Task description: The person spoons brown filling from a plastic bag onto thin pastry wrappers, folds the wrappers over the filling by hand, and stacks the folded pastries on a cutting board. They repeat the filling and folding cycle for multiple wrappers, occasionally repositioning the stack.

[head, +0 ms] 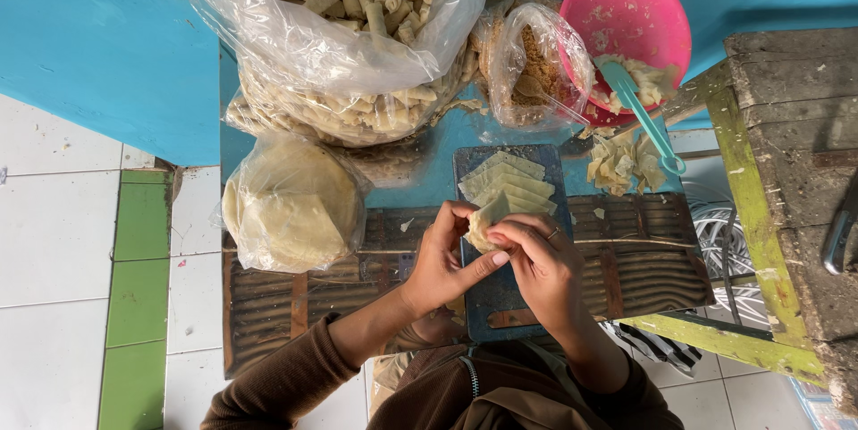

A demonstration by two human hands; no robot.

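both hands (447, 265) (541, 265) pinched on a pastry wrapper (487, 220) — rolled pastries in the clear bag (357, 46), filling in the pink bowl (626, 14)

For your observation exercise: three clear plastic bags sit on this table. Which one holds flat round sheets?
The bag of flat round wrappers at the table's left; the others hold rolled pieces and brown crumbs.

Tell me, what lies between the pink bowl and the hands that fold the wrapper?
In the head view, a fanned stack of pale wrappers lies on the dark board, between the pink bowl and the left hand and right hand.
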